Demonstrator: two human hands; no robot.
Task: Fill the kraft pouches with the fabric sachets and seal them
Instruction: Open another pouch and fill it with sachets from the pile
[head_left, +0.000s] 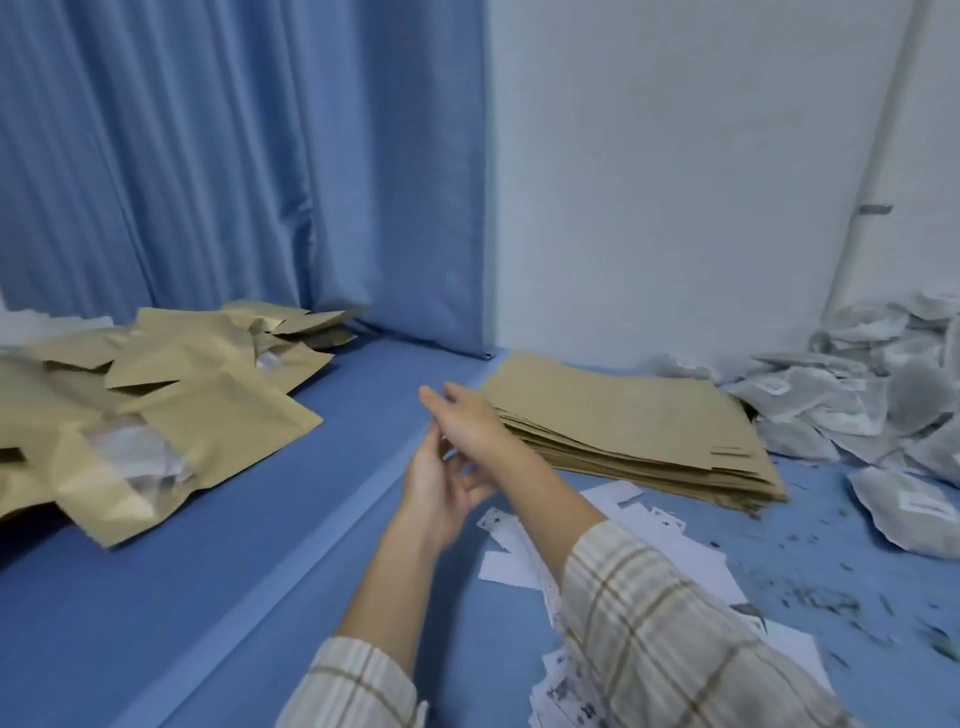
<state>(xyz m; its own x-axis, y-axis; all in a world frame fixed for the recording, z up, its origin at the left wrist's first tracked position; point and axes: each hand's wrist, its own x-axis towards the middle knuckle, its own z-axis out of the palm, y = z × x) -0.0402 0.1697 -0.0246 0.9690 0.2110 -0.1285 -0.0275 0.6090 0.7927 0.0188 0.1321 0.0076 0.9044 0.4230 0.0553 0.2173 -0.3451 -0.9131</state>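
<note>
Risk: hands (457, 452) cross, so a grab could knock the stack (634, 431) askew | Hands: left hand (441, 488) under right hand (470, 421), fingers loose, seem to hold nothing, blurry | Pouches: flat stack just right of fingers; filled pile (150, 410) far left | Sachets (862, 400): far right, well apart

Both forearms reach forward in plaid sleeves. The right hand (470, 415) crosses above the left hand (441, 488), fingers straight and extended leftward. The left hand's fingers point up, relaxed, touching the right palm.
</note>
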